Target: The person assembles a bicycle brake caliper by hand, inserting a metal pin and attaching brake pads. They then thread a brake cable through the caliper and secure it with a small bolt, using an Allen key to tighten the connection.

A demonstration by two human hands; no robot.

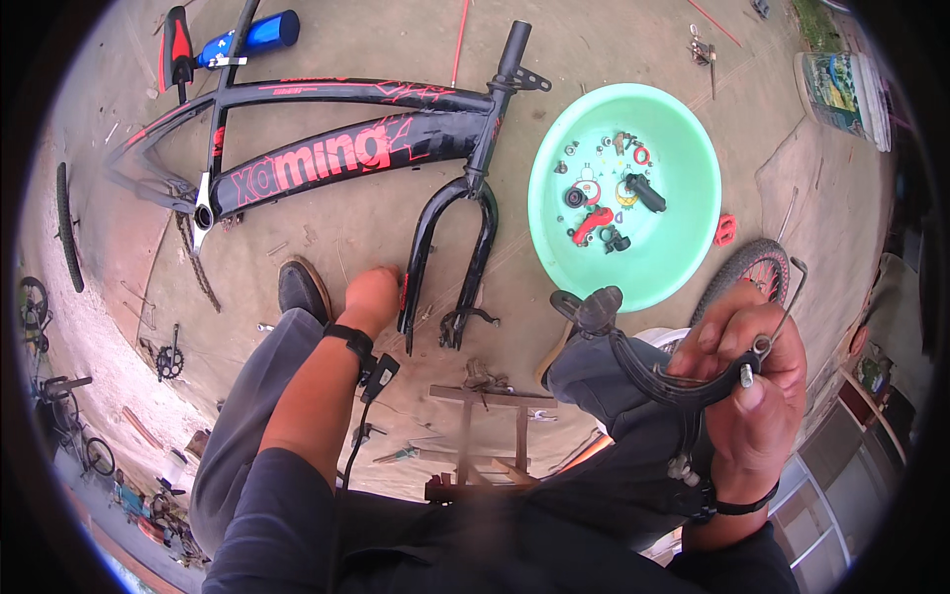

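Observation:
My right hand (757,396) is raised at the right, its fingers closed round a black bicycle caliper brake (683,391). The brake's curved arms spread to the left and down, and a silver bolt end shows beside my thumb. My left hand (374,297) is curled against the left leg of a black bicycle fork (424,247), with its fingertips out of sight. The fork is attached to a black bicycle frame (346,158) with red lettering, seen side-on across the floor.
Small bike parts and a red piece lie in a light green basin (544,188). A spoked wheel (757,272) and a red pedal (725,230) are right of it. Below the fork stands a small wooden stool (495,398). A crankset (170,358) and a tyre (67,228) lie at the left.

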